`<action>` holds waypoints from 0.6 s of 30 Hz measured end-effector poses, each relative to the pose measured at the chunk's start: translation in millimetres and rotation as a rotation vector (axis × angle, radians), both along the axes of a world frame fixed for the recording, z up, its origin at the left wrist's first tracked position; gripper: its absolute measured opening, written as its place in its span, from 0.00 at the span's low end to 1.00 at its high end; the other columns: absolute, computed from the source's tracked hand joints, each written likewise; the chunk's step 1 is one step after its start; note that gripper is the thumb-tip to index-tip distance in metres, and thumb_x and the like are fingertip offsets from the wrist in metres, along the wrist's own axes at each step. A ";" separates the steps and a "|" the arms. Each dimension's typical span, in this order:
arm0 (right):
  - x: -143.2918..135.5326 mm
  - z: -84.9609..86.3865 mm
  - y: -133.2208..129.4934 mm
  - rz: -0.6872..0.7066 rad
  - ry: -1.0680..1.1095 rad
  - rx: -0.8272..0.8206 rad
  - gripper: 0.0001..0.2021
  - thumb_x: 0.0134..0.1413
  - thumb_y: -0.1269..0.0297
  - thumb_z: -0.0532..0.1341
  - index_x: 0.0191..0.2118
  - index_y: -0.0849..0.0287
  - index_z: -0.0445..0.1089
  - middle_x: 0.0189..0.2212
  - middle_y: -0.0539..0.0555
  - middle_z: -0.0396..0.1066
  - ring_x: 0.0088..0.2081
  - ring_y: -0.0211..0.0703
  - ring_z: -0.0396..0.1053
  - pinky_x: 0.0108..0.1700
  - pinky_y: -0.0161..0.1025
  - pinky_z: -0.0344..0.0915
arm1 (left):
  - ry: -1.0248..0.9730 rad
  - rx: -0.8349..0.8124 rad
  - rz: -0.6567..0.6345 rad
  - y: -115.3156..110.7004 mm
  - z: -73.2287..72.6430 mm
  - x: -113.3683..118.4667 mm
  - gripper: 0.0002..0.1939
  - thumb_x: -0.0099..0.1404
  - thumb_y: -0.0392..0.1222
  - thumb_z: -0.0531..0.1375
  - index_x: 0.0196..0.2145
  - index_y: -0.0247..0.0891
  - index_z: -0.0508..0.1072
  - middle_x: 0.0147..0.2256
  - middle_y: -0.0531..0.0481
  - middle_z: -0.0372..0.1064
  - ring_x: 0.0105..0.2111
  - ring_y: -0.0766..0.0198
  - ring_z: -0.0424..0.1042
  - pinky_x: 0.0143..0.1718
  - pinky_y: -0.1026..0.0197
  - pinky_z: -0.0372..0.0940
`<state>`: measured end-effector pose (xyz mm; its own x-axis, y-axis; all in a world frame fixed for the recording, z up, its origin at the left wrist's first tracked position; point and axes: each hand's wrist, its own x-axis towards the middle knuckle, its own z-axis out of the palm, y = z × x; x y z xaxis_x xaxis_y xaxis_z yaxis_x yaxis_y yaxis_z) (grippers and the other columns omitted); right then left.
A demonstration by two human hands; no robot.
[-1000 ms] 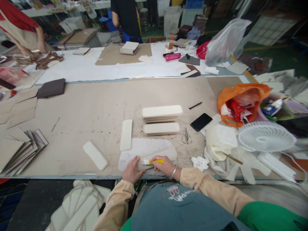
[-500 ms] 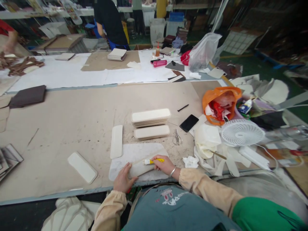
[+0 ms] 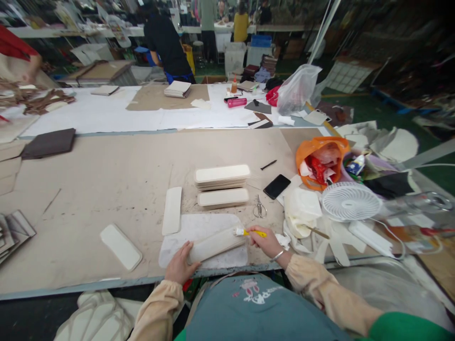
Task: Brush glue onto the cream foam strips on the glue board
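Observation:
My right hand (image 3: 265,240) is closed round the yellow handle of a small brush (image 3: 250,232). Its pale bristles are at the right end of a long whitish strip (image 3: 216,244). The strip lies slanted on a pale rounded sheet (image 3: 170,246) near the table's front edge. At the strip's left end rests my left hand (image 3: 180,263), thumb and fingers apart, touching it. Beyond the sheet stand two stacks of cream rounded pieces, a taller one (image 3: 222,175) and a lower one (image 3: 223,197). One single piece (image 3: 172,210) overlaps the sheet's left corner; another (image 3: 121,247) lies farther left.
Scissors (image 3: 259,207), a black phone (image 3: 277,186) and a black pen (image 3: 268,165) lie right of the stacks. Farther right are an orange bag (image 3: 305,154), a white fan (image 3: 351,201) and cloth scraps. People stand at tables beyond.
My right hand has moved right with the brush, from the middle of the strip to its right end. My left hand has stayed at the left end. The camera view has tilted up slightly.

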<state>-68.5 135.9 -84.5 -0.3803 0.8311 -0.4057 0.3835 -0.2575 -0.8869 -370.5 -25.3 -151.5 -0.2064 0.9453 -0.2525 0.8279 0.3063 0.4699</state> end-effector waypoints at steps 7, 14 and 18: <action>14.0 -1.9 -8.9 0.051 -0.082 0.006 0.14 0.48 0.57 0.55 0.37 0.59 0.71 0.17 0.48 0.68 0.20 0.38 0.64 0.24 0.34 0.62 | -0.016 -0.087 0.016 -1.0 8.6 2.6 0.37 0.50 0.48 0.61 0.56 0.35 0.57 0.59 0.42 0.53 0.57 0.57 0.55 0.57 0.57 0.52; 48.8 3.6 -1.5 -0.018 -0.068 0.061 0.17 0.48 0.53 0.57 0.39 0.58 0.71 0.19 0.50 0.68 0.21 0.39 0.63 0.23 0.35 0.61 | -0.026 -0.187 0.048 -1.8 29.1 5.0 0.44 0.45 0.50 0.64 0.59 0.39 0.54 0.60 0.43 0.51 0.57 0.54 0.55 0.56 0.57 0.51; 51.8 11.9 -5.8 -0.167 -0.016 0.065 0.17 0.47 0.52 0.58 0.39 0.58 0.70 0.20 0.49 0.67 0.20 0.37 0.61 0.22 0.34 0.60 | -0.008 -0.147 0.066 4.5 38.8 -8.7 0.46 0.48 0.59 0.60 0.60 0.36 0.52 0.55 0.40 0.59 0.55 0.53 0.59 0.54 0.57 0.53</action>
<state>-16.7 130.1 -72.5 -0.2289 0.9068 -0.3540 0.3543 -0.2611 -0.8980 -379.2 -20.8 -112.7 -0.2641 0.8826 -0.3890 0.8004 0.4256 0.4222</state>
